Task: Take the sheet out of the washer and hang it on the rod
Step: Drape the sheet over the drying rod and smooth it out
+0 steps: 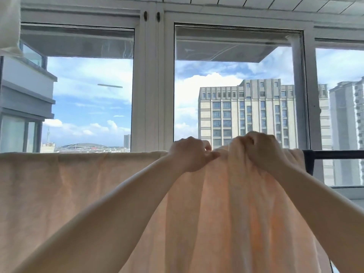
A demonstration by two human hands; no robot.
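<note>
I have the sheet (82, 194) already over the rod (338, 154), so the washer part is behind me and out of view — what is in hand is the spreading. On my left side the pale peach cloth lies flat and smooth along the top edge; in front of me, under my hands, it is bunched into deep folds that hang down in ridges. My left hand (190, 155) is curled on the top edge, thumb and fingers pinching the cloth right at the fold over the rod. My right hand (262, 149) sits just beside it, fingers closed round a thick gather of fabric at the same height. Both hands are near each other, nearly touching, with the gathered lump between them.

To my right a stretch of dark rod shows bare, in front of the window (236, 85). I judge the next move calls for drawing that bunch rightward along the bare rod — holding the left pinch steady as an anchor while the right pulls, gently enough that the flat part does not slide off.
</note>
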